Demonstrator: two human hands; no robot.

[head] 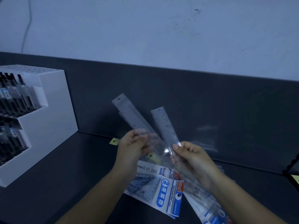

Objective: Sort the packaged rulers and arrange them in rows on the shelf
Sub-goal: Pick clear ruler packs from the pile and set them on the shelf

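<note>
the left hand (131, 147) gripped a fan of clear packaged rulers (127, 110) in curled fingers (142, 137), raised above the shelf (72, 167) near its back edge. the right hand (192, 160) pinched a single packaged ruler (163, 122) just beside them, over geometric packs (168, 196) lying on the shelf.

Stationery shop: pen display stand (40, 120), packaged geometry sets (168, 196), dark shelf (64, 183).

The dark shelf (64, 183) carries a white tiered pen stand (48, 126) at left and geometric-set packets (169, 196) mid-front.
</note>
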